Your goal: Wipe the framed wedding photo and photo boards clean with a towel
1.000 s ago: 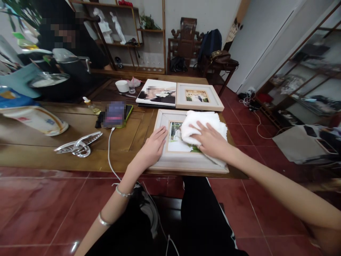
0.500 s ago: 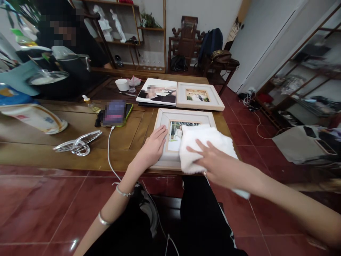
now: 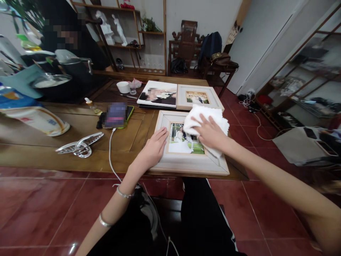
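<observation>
A light wooden picture frame point(image 3: 217, 167) with a pale mat and a small outdoor photo lies flat at the table's front edge. My left hand point(image 3: 156, 147) rests on its left side, fingers laid flat and close together, thumb hidden. On the upper right part of the frame, my right hand point(image 3: 209, 131) presses a white cloth point(image 3: 195, 115), its fingers spread over the fabric. The cloth covers the photo's top right corner and hangs over the frame's right side. Just behind lie a similar framed photo point(image 3: 182, 94) and a white-edged photo panel point(image 3: 157, 94).
On the wooden table point(image 3: 138, 156) at left are a silver hair claw point(image 3: 81, 145), a phone point(image 3: 130, 113) on a white cable, a dropper bottle point(image 3: 93, 106) and a blue-white pack point(image 3: 34, 113). A person in black point(image 3: 66, 28) is behind. A white bowl point(image 3: 123, 86) stands farther back.
My right hand has slid the cloth up and away along the frame, uncovering most of the photo and the lower right corner. My left hand stays in place.
</observation>
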`<move>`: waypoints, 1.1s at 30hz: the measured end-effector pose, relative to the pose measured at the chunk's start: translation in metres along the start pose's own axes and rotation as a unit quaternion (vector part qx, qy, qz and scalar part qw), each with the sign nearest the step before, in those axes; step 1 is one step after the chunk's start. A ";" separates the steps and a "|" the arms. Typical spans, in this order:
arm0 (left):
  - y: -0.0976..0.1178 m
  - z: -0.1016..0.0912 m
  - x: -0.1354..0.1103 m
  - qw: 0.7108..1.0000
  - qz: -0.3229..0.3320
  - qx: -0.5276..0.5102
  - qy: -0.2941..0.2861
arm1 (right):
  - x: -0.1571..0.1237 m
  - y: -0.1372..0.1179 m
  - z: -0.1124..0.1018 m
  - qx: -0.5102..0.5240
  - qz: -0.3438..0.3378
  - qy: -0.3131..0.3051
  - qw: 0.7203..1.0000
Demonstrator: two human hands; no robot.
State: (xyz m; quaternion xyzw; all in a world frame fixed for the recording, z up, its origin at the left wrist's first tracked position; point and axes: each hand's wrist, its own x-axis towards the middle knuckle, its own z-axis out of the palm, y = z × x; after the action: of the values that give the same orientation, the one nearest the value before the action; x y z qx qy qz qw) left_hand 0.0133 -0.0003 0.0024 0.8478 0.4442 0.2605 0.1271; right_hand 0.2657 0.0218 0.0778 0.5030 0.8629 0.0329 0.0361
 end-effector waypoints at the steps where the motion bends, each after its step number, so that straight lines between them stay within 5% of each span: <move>1: 0.000 0.000 0.000 1.000 0.000 0.000 0.001 | 0.011 0.009 0.001 -0.009 0.018 0.021 1.000; 7: 0.002 0.000 -0.001 1.000 -0.016 -0.009 0.005 | 0.028 0.002 0.003 0.010 -0.009 0.012 1.000; 15: 0.002 0.001 0.000 1.000 -0.017 -0.010 0.016 | -0.066 -0.060 -0.041 0.161 -0.188 -0.137 0.959; 18: 0.002 0.001 0.000 1.000 -0.013 -0.010 0.016 | -0.078 -0.071 -0.047 0.188 -0.235 -0.149 0.942; 22: 0.001 0.003 0.000 1.000 -0.011 -0.014 0.016 | -0.057 -0.070 -0.028 0.162 -0.196 -0.110 0.961; 29: -0.001 0.004 0.000 1.000 -0.006 -0.016 0.023 | 0.029 -0.025 0.002 0.036 -0.062 0.015 0.997; 33: 0.001 0.003 0.000 0.999 -0.013 -0.021 0.027 | 0.053 -0.024 0.004 0.022 -0.073 0.027 0.997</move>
State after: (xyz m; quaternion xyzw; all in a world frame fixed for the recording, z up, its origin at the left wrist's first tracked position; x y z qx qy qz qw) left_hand 0.0154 -0.0006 0.0003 0.8319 0.4527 0.2909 0.1357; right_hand 0.2191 0.0559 0.0697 0.4379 0.8987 0.0248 0.0046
